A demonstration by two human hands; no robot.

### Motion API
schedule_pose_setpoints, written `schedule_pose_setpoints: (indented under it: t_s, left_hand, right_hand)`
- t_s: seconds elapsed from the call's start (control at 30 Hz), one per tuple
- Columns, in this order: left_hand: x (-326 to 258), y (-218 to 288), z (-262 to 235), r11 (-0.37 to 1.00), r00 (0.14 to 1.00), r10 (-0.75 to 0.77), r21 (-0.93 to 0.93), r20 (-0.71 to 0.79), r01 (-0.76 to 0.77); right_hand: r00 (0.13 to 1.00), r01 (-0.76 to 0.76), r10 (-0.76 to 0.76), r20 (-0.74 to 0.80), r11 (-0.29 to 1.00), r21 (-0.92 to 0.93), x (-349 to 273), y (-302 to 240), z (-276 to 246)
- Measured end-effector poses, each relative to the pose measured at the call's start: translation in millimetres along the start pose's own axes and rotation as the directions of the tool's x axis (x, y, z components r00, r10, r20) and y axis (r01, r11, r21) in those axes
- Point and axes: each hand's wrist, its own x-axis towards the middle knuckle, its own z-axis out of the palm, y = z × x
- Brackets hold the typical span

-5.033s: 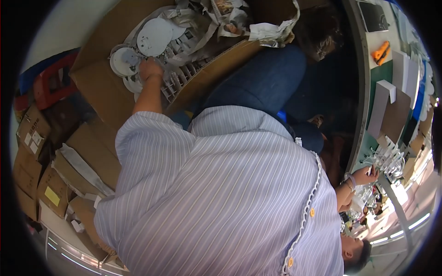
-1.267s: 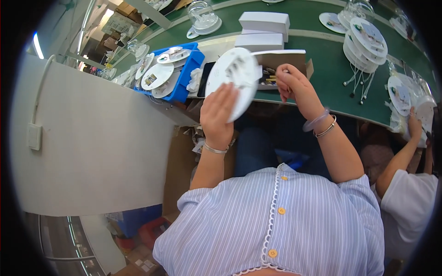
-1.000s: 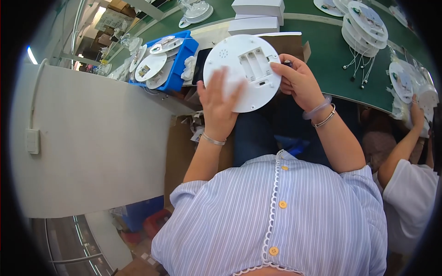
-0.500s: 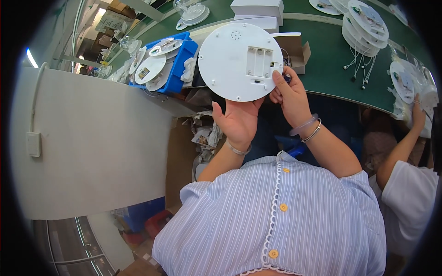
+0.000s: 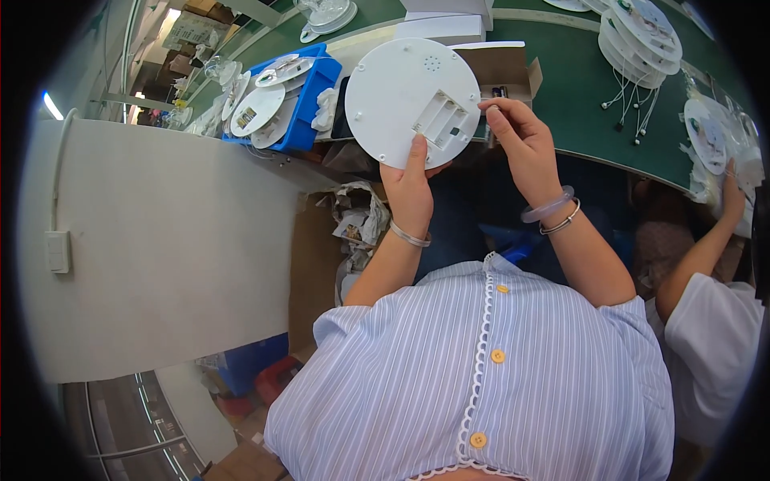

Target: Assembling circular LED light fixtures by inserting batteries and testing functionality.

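A round white plastic disc (image 5: 405, 96) with a recessed rectangular compartment and small holes is held up over the edge of the green bench. My left hand (image 5: 413, 188) grips it from below, thumb pressed on its face. My right hand (image 5: 520, 143) is at the disc's right rim, fingertips pinched beside the compartment; whether they hold a small part I cannot tell. Both wrists wear bracelets.
A blue tray (image 5: 309, 92) of similar white discs sits left on the green bench (image 5: 585, 96). A small open cardboard box (image 5: 504, 76) lies behind the disc. Stacked wired discs (image 5: 642, 44) stand at the back right. Another person's arm (image 5: 706, 240) works at right. A grey panel (image 5: 160, 240) fills the left.
Five seconds ago I was bent toward cardboard boxes of parts. Since then I have raised the disc at the bench and turned its back face up; my right fingers moved to the compartment.
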Motion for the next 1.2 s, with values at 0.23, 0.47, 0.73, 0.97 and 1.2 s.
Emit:
schedule_pose_setpoints:
  t_s: [0.23,0.47,0.73,0.97,1.2]
  left_hand:
    - [-5,2,5,0.995,0.997,-0.074,-0.066,0.026,0.076]
    - [-3,3,5,0.996,0.998,-0.068,-0.061,0.012,0.069]
    - [-12,5,-10,0.983,0.991,-0.117,-0.133,0.065,0.125]
    - [-18,4,-50,0.985,0.995,-0.09,-0.14,0.051,0.097]
    - [-15,9,-67,0.986,0.997,-0.077,-0.145,0.022,0.079]
  right_hand:
    - [0.996,0.072,-0.052,0.075,0.95,-0.305,1,-17,-3]
    - [0.983,0.182,-0.165,0.079,0.917,-0.355,4,-22,-2]
    - [0.949,0.305,-0.296,0.111,0.761,-0.572,11,-6,-1]
    - [0.873,-0.308,0.259,0.412,0.95,0.055,4,7,27]
    - [0.911,-0.202,0.25,0.329,0.964,-0.175,6,2,54]
